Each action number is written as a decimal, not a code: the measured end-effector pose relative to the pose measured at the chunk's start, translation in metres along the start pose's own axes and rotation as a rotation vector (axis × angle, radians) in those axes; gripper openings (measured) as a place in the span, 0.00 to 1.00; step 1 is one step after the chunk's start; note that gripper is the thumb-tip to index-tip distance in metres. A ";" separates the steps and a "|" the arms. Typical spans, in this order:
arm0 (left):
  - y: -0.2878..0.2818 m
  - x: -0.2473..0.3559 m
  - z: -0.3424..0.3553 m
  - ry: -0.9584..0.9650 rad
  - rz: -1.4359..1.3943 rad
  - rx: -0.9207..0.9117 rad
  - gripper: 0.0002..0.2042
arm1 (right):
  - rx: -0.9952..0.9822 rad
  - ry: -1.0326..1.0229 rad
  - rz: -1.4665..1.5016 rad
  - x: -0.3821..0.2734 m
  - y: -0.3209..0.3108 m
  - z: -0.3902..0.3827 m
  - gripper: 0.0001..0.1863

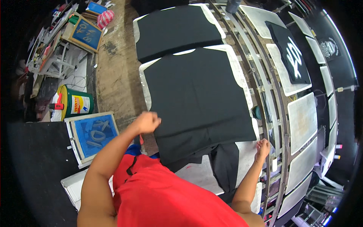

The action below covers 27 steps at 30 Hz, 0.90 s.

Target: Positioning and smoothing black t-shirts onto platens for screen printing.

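Observation:
A black T-shirt [196, 94] lies flat over a white-edged board [245, 90] in front of me, its near part creased and hanging over the board's near edge. My left hand [148, 122] is closed at the shirt's left edge, with its fingers curled in. Close to the shirt's near right corner, my right hand [262, 148] is closed too, fingertips pressed together. Whatever either hand may hold is hidden. Beyond this shirt, a second black garment [177, 30] covers another board.
Metal rails [261, 75] run along the right, with more pale boards [302, 121] past them; one bears a black shirt with white lettering [291, 56]. At left stand a blue printing screen [94, 134], a green bucket [77, 104] and a red-and-black tool [56, 106].

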<state>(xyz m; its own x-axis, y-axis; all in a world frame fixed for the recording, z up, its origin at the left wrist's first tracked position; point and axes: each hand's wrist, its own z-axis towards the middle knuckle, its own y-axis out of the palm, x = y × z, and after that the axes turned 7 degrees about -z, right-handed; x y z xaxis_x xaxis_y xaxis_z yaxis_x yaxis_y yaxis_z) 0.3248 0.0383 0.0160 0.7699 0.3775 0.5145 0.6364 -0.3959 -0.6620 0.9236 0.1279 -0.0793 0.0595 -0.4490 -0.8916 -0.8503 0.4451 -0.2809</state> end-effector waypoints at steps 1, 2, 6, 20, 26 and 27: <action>-0.008 0.003 0.021 0.126 0.001 0.137 0.14 | 0.052 -0.024 -0.082 -0.002 0.004 -0.006 0.10; -0.016 0.009 0.044 0.257 0.001 0.267 0.14 | 0.065 -0.014 -0.083 -0.004 0.008 -0.013 0.10; -0.027 0.020 0.125 0.454 0.420 0.531 0.28 | 0.169 -0.380 -0.480 -0.049 0.039 -0.082 0.13; -0.027 0.054 0.237 0.618 0.529 0.439 0.31 | -0.111 -0.492 -0.518 -0.082 0.205 -0.257 0.29; -0.027 0.053 0.237 0.676 0.553 0.397 0.33 | -0.058 -0.435 -0.565 -0.059 0.277 -0.277 0.31; -0.027 0.055 0.231 0.755 0.527 0.336 0.34 | 0.006 -0.399 -0.566 -0.045 0.283 -0.277 0.31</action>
<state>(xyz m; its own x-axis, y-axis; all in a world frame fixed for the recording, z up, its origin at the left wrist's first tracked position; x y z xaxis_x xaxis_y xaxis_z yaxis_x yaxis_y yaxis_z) 0.3397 0.2628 -0.0635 0.8535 -0.4603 0.2443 0.2463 -0.0568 -0.9675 0.5358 0.0600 -0.0199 0.6823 -0.2945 -0.6691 -0.6286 0.2309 -0.7427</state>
